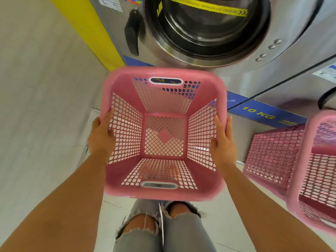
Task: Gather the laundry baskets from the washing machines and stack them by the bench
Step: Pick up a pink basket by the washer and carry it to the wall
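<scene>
I hold an empty pink mesh laundry basket [164, 192] upright in front of me, above my knees. My left hand [101, 137] grips its left rim and my right hand [222, 140] grips its right rim, fingers curled inside. Straight ahead is a steel washing machine [205, 30] with a round door. A second pink basket [298, 160] stands on the floor at the right, before the neighbouring machine.
A grey wall with a yellow strip [91, 30] runs along the left. A blue band marked 10 KG [261, 111] crosses the machines' base. Light floor tiles [227, 224] lie under my legs in torn grey jeans [163, 230].
</scene>
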The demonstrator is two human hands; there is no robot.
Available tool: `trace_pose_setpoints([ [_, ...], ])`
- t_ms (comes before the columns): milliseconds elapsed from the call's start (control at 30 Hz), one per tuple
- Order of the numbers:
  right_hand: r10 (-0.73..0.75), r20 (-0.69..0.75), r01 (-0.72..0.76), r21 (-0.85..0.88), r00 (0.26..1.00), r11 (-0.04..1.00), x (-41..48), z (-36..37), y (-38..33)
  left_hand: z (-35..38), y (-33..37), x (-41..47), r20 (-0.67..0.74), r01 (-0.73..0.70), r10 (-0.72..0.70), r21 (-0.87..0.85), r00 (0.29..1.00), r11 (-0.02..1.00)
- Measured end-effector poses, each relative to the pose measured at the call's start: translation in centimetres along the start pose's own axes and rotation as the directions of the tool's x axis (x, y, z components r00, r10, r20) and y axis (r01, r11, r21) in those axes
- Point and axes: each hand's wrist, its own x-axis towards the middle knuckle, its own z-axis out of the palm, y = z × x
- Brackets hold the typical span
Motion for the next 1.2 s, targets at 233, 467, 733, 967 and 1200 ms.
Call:
trace_pose_setpoints([
  [233,-0.117,0.137,0.128,-0.077,0.984,0.989,-2.3,0.9,-5.6,-3.7,-7.7,-5.9,-0.068,0.134,-0.138,-0.055,0.988,0.989],
  [467,-0.285,0.232,0.315,-0.104,0.93,0.943,-8.4,4.5,-11.2,-6.4,-18.2,-13.7,-0.13,0.267,-0.282,-0.121,0.951,0.956],
  [733,-0.481,0.326,0.542,-0.129,0.814,0.83,-19.2,11.4,-17.3,-9.1,-32.7,-25.2,-0.174,0.423,-0.463,-0.224,0.869,0.878],
  [967,-0.581,0.482,0.692,-0.079,0.656,0.717,-27.5,18.1,-21.7,-9.5,-42.8,-35.6,-0.188,0.545,-0.621,-0.332,0.761,0.77],
  [1200,-0.608,0.612,0.782,-0.028,0.506,0.622,-32.9,23.9,-24.7,-8.0,-48.7,-42.1,-0.172,0.659,-0.758,-0.399,0.63,0.638],
])
